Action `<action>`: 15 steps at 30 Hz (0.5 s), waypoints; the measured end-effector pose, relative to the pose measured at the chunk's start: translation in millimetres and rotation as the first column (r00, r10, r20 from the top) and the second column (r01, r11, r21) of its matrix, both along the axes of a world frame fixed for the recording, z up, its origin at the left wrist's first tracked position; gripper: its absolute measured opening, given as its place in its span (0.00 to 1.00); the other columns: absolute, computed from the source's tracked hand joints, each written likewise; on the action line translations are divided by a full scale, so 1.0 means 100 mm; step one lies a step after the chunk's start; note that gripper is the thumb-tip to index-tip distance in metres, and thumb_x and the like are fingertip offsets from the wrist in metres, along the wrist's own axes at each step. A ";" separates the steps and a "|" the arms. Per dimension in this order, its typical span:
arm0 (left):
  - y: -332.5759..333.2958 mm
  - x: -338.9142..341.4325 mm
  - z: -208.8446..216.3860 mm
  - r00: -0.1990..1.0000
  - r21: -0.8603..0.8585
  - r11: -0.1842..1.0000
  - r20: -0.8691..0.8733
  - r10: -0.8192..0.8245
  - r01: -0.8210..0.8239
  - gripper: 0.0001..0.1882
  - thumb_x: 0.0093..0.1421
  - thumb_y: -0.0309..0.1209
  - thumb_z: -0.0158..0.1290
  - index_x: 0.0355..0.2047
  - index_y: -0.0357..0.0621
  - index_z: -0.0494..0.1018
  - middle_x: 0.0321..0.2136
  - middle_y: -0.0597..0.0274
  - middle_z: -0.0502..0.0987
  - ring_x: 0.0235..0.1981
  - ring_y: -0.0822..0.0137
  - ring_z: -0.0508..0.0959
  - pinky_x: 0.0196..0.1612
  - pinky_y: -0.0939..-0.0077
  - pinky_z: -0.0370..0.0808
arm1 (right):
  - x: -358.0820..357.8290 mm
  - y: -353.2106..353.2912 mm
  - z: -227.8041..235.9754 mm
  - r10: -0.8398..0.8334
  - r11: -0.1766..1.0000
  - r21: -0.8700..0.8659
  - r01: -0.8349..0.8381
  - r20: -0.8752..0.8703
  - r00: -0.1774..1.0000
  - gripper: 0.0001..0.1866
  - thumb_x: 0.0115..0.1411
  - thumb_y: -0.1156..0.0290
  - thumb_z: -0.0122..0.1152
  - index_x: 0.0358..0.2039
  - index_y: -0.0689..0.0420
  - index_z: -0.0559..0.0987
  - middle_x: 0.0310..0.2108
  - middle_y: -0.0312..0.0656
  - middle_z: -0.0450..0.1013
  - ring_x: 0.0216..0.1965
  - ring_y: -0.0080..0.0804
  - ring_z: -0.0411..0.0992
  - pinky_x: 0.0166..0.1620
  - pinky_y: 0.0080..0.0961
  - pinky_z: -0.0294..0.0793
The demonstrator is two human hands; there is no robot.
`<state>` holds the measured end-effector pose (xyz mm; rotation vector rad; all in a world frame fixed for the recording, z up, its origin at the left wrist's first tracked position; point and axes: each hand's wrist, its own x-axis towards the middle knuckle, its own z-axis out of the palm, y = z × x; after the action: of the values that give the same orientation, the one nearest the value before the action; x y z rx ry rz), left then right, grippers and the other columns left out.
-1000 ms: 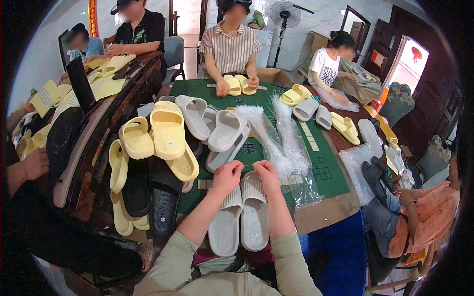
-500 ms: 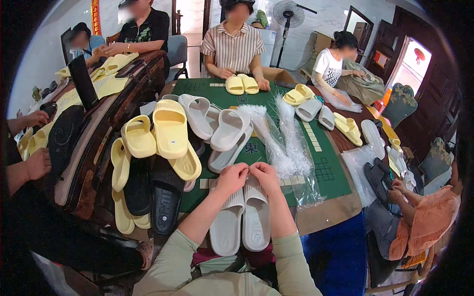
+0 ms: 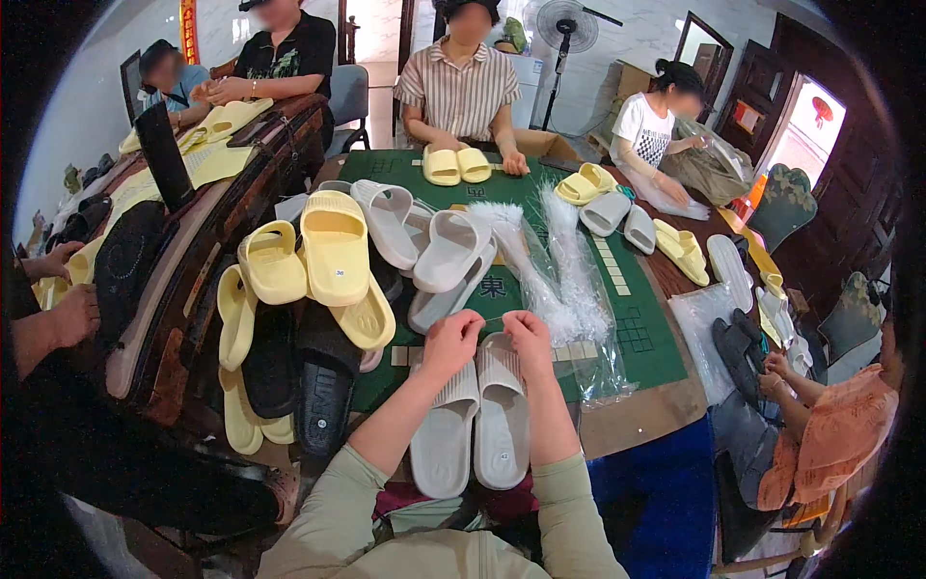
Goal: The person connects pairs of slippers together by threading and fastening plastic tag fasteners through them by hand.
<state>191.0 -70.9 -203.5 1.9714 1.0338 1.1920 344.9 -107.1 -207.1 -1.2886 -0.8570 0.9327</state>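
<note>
1. The pair of light-grey moulded slippers with ribbed straps [image 3: 443, 452] lies side by side in front of the person's torso, between the forearms, heels nearest the body.
2. The left hand [image 3: 453, 343] has a narrow grip, thumb against fingertips, by the left strap; the right hand [image 3: 529, 340] pinches much the same way by the other.
3. A thin, thread-like strand [image 3: 495, 318] seems to span the gap between both pinches — too fine to trace past the fingertips.
4. Handling it well probably means pinching near the strand's ends, with light, even tension and both wrists steady, so neither slipper gets knocked askew.
5. Mind the sides: stacked pale-yellow foam slippers [image 3: 335, 246] stand left, while clear plastic sleeves of fine white strands [image 3: 569, 314] lie right on the green-covered tabletop [image 3: 658, 374] — a wide elbow could catch either.
</note>
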 end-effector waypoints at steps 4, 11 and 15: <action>-0.02 0.01 0.02 0.999 -0.008 1.000 -0.032 -0.020 0.020 0.07 0.59 0.32 0.52 0.33 0.43 0.76 0.27 0.53 0.79 0.29 0.55 0.79 0.32 0.65 0.74 | 0.00 -0.01 0.00 0.047 0.999 0.012 -0.047 0.054 0.997 0.07 0.58 0.69 0.62 0.32 0.60 0.79 0.25 0.29 0.72 0.27 0.15 0.66 0.32 0.14 0.65; -0.01 -0.01 0.03 1.000 -0.109 0.994 -0.014 0.016 -0.017 0.07 0.58 0.33 0.52 0.33 0.44 0.76 0.28 0.52 0.79 0.31 0.52 0.79 0.34 0.61 0.74 | 0.02 -0.01 0.00 -0.008 0.999 -0.033 0.007 -0.020 1.000 0.07 0.58 0.69 0.62 0.32 0.60 0.79 0.26 0.29 0.72 0.29 0.16 0.67 0.34 0.15 0.65; -0.04 0.01 0.05 0.995 -0.027 0.997 -0.070 -0.072 0.070 0.08 0.58 0.33 0.52 0.33 0.43 0.76 0.28 0.52 0.79 0.31 0.50 0.79 0.34 0.60 0.74 | 0.01 -0.01 -0.01 0.132 0.991 -0.043 -0.130 0.074 0.988 0.07 0.58 0.69 0.62 0.32 0.59 0.79 0.26 0.29 0.72 0.29 0.16 0.67 0.34 0.14 0.65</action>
<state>192.5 -74.7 -198.1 2.0268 0.9995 1.0737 345.6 -108.1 -207.7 -1.3203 -0.9980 1.0121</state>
